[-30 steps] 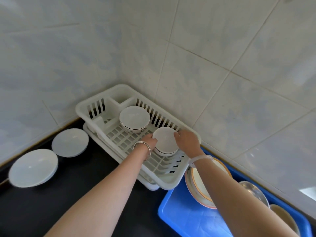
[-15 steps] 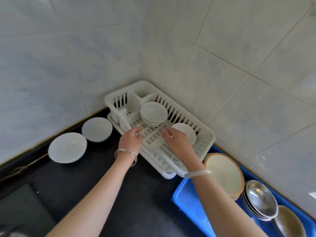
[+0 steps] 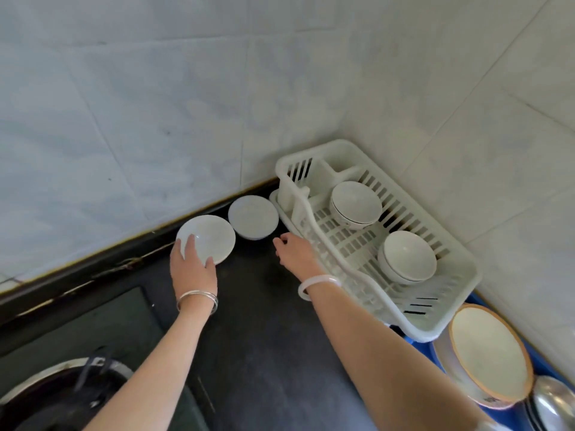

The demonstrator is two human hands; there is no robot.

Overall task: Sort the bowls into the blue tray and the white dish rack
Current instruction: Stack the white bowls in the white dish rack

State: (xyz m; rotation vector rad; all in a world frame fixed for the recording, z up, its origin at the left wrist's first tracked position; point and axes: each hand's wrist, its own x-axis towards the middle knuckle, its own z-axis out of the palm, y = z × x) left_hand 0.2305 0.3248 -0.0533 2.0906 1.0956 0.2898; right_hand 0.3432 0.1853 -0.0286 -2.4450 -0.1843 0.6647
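Two white bowls stand on the dark counter by the wall: a wider one (image 3: 209, 236) and a smaller one (image 3: 252, 216) to its right. My left hand (image 3: 191, 265) grips the near rim of the wider bowl, fingers inside it. My right hand (image 3: 295, 251) hovers open just right of the smaller bowl, touching nothing. The white dish rack (image 3: 348, 259) in the corner holds a stack of white bowls at the back (image 3: 354, 205) and another near the front (image 3: 407, 256). The blue tray (image 3: 539, 362) at the lower right holds an orange-rimmed bowl (image 3: 488, 353) and a steel bowl (image 3: 553, 405).
Tiled walls meet in the corner behind the rack. A gas hob with a round burner ring (image 3: 62, 387) fills the lower left. Bare dark counter (image 3: 264, 337) lies between my arms.
Both hands left the rack and moved left. My left hand has taken hold of the wider bowl on the counter. The view swung left, so the rack now sits at the right.
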